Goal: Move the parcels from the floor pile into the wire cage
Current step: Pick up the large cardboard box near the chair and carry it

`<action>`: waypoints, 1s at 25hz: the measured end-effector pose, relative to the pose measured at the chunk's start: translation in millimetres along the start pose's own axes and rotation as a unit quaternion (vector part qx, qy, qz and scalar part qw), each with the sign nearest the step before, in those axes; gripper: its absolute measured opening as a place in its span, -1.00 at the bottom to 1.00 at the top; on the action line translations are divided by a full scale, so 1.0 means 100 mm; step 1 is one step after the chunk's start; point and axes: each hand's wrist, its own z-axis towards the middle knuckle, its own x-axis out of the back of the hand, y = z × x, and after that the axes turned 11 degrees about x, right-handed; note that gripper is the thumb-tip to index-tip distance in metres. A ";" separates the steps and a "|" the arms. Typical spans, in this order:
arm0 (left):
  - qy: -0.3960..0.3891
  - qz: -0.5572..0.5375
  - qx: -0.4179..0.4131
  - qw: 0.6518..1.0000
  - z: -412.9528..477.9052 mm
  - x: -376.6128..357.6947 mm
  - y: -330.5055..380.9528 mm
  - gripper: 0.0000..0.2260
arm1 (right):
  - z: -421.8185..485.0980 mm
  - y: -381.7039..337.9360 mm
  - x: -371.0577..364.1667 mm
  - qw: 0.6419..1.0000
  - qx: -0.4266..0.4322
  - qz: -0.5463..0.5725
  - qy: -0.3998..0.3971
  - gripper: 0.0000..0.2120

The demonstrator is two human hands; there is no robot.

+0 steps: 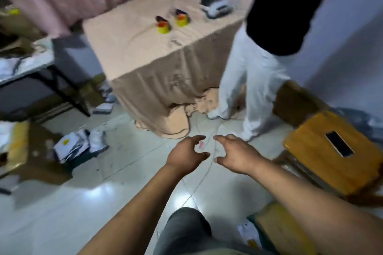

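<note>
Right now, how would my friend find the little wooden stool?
Start at the big table draped in peach cloth. Look right, past the person in white trousers, toward the pale wall. The wooden stool stands there, and unlike the brown box behind it, its yellow-orange top has a dark rectangular slot.

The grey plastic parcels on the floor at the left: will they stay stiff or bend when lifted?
Probably floppy: the parcels look like thin plastic bags, creased and slumped over each other. Likely light, since they lie fairly flat. Their smooth film may slip when gripped.
</note>
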 end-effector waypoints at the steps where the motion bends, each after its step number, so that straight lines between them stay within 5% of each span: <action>1: 0.020 -0.006 0.022 1.000 -0.12 0.19 -0.22 -0.43 | 0.11 -0.27 -0.01 0.999 0.028 -0.011 -0.017 -0.27; 11: 0.182 -0.085 0.224 0.954 -1.01 1.71 -2.36 -0.43 | 1.43 -2.75 -0.56 0.960 0.219 -0.098 -0.148 -0.24; 25: 0.200 -0.141 0.304 0.921 -0.15 3.18 -3.86 -0.44 | 3.43 -4.64 -1.09 0.921 0.298 -0.134 -0.215 -0.27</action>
